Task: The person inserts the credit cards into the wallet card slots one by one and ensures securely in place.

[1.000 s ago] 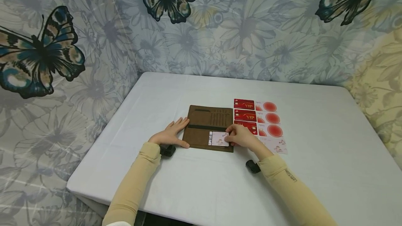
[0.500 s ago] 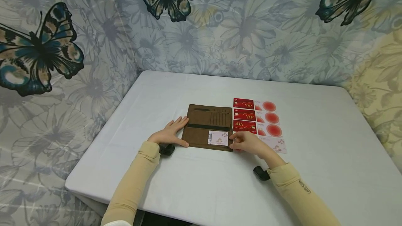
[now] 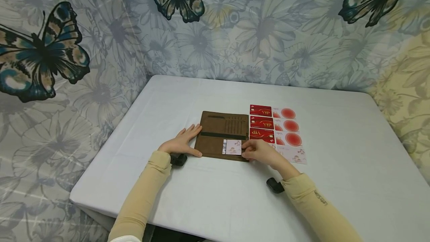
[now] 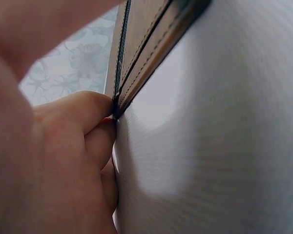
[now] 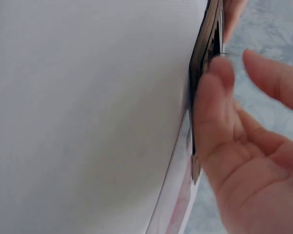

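Head view: left hand [image 3: 181,143] flat, steadying brown wallet [image 3: 223,135] mid-tabletop; right hand [image 3: 260,151] fingers pushing pale card [image 3: 233,147] into slot. Seven cards [image 3: 277,124] beside wallet's right edge still left.

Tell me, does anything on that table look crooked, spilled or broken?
Nothing stands out. The brown wallet lies open and flat, a pale card sits square in its lower half, and the red VIP cards and red-circle cards lie in tidy columns beside it on the white table.
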The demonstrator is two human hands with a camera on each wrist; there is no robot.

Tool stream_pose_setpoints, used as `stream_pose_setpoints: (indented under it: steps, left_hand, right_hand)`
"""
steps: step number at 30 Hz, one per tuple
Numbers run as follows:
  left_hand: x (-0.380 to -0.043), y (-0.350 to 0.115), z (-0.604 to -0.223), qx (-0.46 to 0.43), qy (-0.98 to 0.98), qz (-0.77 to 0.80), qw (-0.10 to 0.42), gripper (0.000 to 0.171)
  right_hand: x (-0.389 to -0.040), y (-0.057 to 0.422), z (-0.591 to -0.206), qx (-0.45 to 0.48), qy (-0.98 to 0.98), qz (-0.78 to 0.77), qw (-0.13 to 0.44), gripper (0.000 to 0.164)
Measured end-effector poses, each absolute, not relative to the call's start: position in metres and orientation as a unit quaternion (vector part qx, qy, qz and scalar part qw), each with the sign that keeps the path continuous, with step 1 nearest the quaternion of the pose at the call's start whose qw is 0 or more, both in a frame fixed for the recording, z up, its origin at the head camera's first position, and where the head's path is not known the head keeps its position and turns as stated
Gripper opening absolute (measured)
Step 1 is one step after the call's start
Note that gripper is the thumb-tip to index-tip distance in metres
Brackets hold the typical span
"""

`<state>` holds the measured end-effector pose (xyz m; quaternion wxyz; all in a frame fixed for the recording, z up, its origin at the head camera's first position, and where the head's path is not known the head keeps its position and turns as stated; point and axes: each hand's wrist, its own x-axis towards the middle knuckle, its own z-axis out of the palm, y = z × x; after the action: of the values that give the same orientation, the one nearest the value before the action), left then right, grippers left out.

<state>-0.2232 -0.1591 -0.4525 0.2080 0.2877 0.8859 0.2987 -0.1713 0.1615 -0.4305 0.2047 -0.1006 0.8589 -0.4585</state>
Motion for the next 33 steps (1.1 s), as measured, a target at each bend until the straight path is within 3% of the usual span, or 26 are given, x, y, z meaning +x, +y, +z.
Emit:
stream_pose_setpoints:
  steps: [11,33]
  left_hand:
    - [-0.223,-0.159,-0.453,0.285,0.887,0.296,0.209,0.11]
    - [-0.225,-0.159,-0.454,0.284,0.89,0.288,0.209,0.109]
  right_hand:
    - [-0.175,0.147,-0.433,-0.132,0.836,-0.483,0.223,0.033]
    - [-0.183,0.14,-0.437,-0.098,0.838,-0.48,0.239,0.029]
